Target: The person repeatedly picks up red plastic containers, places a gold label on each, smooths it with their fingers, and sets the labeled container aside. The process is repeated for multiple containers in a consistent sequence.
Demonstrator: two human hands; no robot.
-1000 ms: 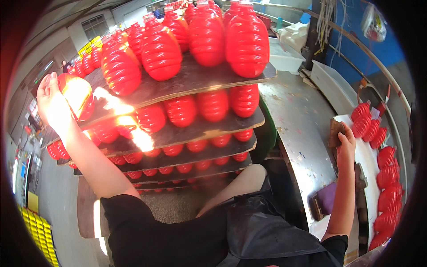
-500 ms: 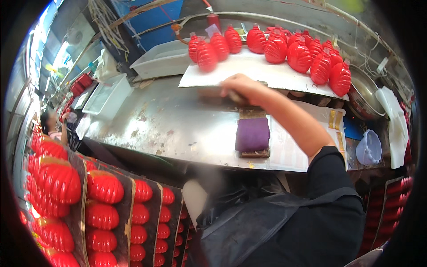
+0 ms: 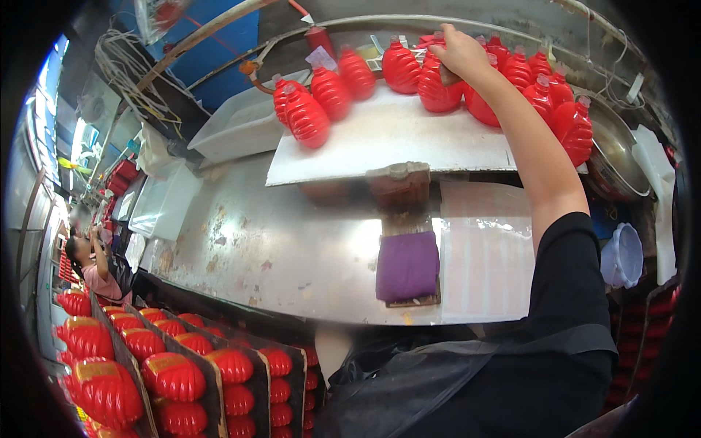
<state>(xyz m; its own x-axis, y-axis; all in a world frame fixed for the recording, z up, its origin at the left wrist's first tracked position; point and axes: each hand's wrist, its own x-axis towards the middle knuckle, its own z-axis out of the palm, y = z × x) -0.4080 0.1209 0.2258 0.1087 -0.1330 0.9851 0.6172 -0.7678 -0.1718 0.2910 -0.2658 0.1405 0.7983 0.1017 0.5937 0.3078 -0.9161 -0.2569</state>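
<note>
My right hand (image 3: 465,57) reaches over the white board (image 3: 343,146) at the far side of the bench, its fingers curled around the top of a red ribbed bottle (image 3: 439,93). That bottle stands near the middle of a row of similar red bottles with clear necks. A few more, such as a round red bottle (image 3: 307,120), stand at the board's left end. In front of the board are a worn brown block (image 3: 399,185) and a purple cloth-covered pad (image 3: 407,267) on a small wooden base. My left hand is out of view.
Racks of glossy red ribbed pieces (image 3: 174,377) fill the lower left. White plastic tubs (image 3: 165,201) stand at left, near a person (image 3: 98,266). A clear sheet (image 3: 485,255) covers the bench's right part. At right are a metal basin (image 3: 617,157) and a pale blue basket (image 3: 622,255).
My right hand has moved from the board's front edge up and right to the red bottle. The view has shifted, and the brown block now shows fully.
</note>
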